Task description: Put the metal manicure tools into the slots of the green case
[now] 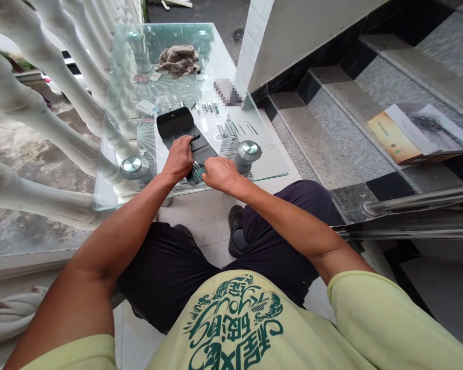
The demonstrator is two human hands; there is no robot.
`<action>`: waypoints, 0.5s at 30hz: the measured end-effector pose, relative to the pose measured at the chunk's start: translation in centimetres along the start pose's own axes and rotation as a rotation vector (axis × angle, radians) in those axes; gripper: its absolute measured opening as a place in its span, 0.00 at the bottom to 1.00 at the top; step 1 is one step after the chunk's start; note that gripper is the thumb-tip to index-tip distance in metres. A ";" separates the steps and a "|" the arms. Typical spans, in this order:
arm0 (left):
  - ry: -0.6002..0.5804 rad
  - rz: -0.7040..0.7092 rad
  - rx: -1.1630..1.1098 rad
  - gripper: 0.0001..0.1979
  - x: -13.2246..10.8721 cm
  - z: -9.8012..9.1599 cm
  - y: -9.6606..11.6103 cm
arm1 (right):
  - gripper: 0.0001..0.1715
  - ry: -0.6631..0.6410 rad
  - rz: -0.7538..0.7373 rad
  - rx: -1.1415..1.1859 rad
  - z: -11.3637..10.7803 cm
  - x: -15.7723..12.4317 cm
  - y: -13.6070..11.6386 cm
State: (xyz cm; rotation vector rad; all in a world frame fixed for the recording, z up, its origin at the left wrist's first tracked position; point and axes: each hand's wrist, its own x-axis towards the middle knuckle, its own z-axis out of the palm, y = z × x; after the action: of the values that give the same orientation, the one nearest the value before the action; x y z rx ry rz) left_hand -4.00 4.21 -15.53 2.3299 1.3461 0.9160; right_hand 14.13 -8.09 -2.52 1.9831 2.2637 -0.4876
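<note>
A black folding case (pixel 174 122) lies unfolded on the glass table, its far flap raised a little. Small metal tools (pixel 195 173) sit in its near end, partly covered by my hands. My left hand (pixel 178 156) is closed on the case's left side, fingers bent over its middle. On the opposite side, my right hand (pixel 221 173) is curled shut at the near right edge; whatever its fingers pinch is hidden. Beyond the case stand several nail clippers (pixel 210 107) in a row. Slim metal tools (pixel 239 128) lie to their right, nearer me.
The glass table (pixel 270 160) has round metal-capped supports (pixel 249 149). A crumpled brown cloth (pixel 179 60), a blurred-out object (pixel 227 92) and a card (pixel 146 107) lie farther back. White balusters (pixel 61 113) line the left; stone steps (pixel 316 128) holding a box (pixel 395 136) rise at right.
</note>
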 end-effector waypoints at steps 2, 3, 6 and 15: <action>0.006 0.011 0.019 0.26 0.0 0.1 -0.3 | 0.22 -0.012 0.006 -0.006 -0.3 0.2 0.0; 0.011 0.014 0.024 0.26 0.1 0.2 -0.4 | 0.22 -0.022 0.011 -0.006 -0.5 0.3 -0.1; 0.027 0.026 0.026 0.24 0.2 0.6 -0.9 | 0.23 -0.041 0.016 -0.014 -0.9 0.4 -0.2; 0.054 0.050 0.022 0.24 0.2 1.1 -1.5 | 0.27 0.019 -0.004 -0.055 0.2 0.5 -1.2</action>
State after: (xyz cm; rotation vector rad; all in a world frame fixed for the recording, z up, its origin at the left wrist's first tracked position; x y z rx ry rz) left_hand -4.15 5.21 -17.09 2.3807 1.3309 0.9911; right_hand 12.81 -7.82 -2.60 1.9662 2.2665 -0.4045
